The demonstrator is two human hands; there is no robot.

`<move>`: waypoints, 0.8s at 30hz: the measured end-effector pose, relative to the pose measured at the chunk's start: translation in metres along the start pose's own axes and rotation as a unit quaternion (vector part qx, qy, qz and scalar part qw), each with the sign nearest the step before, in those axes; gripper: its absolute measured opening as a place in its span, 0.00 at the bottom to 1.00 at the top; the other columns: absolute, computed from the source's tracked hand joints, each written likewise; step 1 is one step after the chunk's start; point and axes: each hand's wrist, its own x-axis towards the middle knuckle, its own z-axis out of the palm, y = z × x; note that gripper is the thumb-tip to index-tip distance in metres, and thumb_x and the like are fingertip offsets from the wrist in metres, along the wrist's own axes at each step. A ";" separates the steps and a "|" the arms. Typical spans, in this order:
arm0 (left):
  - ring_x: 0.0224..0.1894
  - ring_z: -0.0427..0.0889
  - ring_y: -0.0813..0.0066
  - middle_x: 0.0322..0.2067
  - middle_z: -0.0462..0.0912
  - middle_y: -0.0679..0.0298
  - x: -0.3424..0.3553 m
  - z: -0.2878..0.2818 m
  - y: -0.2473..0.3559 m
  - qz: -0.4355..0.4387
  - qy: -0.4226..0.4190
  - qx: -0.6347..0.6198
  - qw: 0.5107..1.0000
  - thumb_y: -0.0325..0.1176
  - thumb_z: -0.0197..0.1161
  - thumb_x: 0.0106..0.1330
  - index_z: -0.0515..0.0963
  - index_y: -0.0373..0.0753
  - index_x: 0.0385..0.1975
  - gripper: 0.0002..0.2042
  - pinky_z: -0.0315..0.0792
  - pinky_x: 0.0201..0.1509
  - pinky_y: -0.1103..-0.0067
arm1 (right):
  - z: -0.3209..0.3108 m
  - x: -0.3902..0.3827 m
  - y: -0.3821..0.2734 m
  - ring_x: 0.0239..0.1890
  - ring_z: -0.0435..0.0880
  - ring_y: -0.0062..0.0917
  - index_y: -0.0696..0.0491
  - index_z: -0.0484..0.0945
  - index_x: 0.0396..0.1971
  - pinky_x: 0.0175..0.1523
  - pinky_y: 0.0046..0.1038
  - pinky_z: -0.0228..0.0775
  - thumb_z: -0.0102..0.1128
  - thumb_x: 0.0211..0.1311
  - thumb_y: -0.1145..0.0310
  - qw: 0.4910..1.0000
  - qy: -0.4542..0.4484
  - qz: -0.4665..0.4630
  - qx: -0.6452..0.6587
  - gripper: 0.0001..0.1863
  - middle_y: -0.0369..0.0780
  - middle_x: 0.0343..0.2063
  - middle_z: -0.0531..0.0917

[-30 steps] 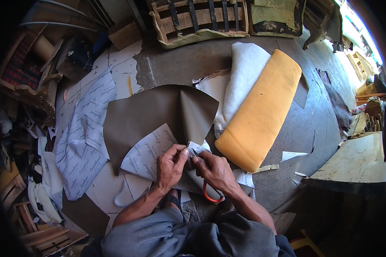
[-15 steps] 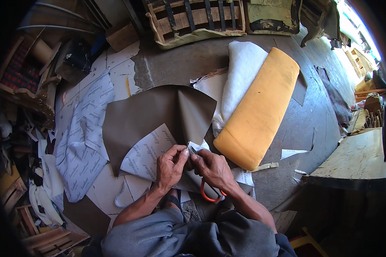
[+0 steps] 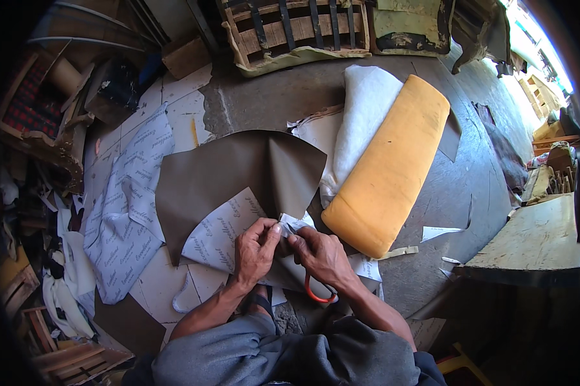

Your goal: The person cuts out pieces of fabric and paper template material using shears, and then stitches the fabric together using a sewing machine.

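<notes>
A sheet of brown upholstery leatherette (image 3: 222, 161) with a pale printed backing (image 3: 222, 228) is spread in front of me, partly folded over. My left hand (image 3: 256, 249) is closed, pinching the edge of this sheet between thumb and fingertips. Close beside it, my right hand (image 3: 322, 254) grips a pair of scissors (image 3: 317, 297); their orange handle loop hangs below the palm. The blades point up toward the pinched edge, largely hidden by the fingers. Just beyond my right hand lies a yellow foam cushion (image 3: 390, 167) against a roll of white wadding (image 3: 364, 116).
Another printed-backed piece (image 3: 132, 212) lies on the tiles at the left, with a dark offcut (image 3: 129, 325) below it. A wooden seat frame (image 3: 296, 32) with black straps stands at the back. A pale board (image 3: 528, 238) is at the right, near white scraps (image 3: 439, 231).
Both hands stay almost in place at the sheet's edge. The orange scissor handles have drawn closer together, and a bit more of the pale edge shows between the fingers.
</notes>
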 end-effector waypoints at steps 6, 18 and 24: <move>0.27 0.76 0.85 0.23 0.80 0.68 -0.001 0.003 0.004 0.008 0.006 0.008 1.000 0.35 0.62 0.74 0.81 0.34 0.41 0.09 0.72 0.32 0.80 | 0.002 0.000 -0.001 0.22 0.83 0.33 0.59 0.81 0.37 0.33 0.35 0.73 0.55 0.74 0.56 0.999 0.033 -0.020 -0.018 0.18 0.45 0.18 0.82; 0.26 0.77 0.85 0.24 0.81 0.68 -0.003 0.006 0.004 0.005 -0.002 -0.007 1.000 0.34 0.61 0.74 0.81 0.34 0.41 0.09 0.74 0.31 0.80 | 0.005 -0.001 -0.001 0.23 0.83 0.30 0.59 0.81 0.36 0.34 0.34 0.73 0.53 0.75 0.55 0.999 0.035 -0.007 0.017 0.20 0.44 0.20 0.83; 0.24 0.78 0.86 0.24 0.82 0.68 -0.006 0.011 0.017 0.015 0.001 -0.039 0.999 0.30 0.60 0.74 0.81 0.35 0.44 0.07 0.76 0.31 0.81 | 0.007 -0.002 0.006 0.23 0.83 0.28 0.59 0.81 0.35 0.33 0.33 0.73 0.53 0.76 0.55 0.999 0.043 -0.020 0.027 0.20 0.43 0.20 0.83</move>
